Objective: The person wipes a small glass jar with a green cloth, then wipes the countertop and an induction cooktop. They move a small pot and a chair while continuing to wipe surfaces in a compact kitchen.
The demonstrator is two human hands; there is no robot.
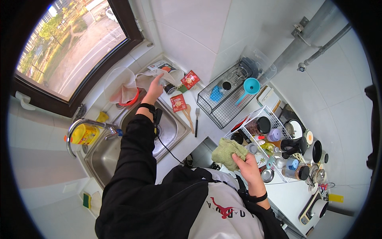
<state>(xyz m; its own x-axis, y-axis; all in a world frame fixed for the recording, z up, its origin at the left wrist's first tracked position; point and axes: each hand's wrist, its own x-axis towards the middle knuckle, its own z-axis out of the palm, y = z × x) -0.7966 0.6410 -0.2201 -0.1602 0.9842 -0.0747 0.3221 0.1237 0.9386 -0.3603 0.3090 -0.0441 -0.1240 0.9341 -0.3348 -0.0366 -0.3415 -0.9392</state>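
A green cloth (227, 154) hangs bunched in my right hand (248, 167), in front of the white shirt. My left hand (155, 88) reaches over the far edge of the stainless steel sink (176, 122). Its index finger points at a crumpled clear plastic bag (171, 77); whether it grips the bag cannot be seen. Close beside that hand lies a small jar with a black lid (169, 89). Two red sachets (178, 103) rest on the counter nearby. A wooden spoon (188, 118) and a black-handled fork (197, 122) lie to their right.
A black wire basket (206, 100) holds a turquoise ladle (251, 86). White wire shelving (262, 113) with jars and bottles stands right. The faucet (70, 136), a yellow bottle (85, 134) and a red bowl (132, 100) edge the sink. A brown-framed window (86, 98) is at left.
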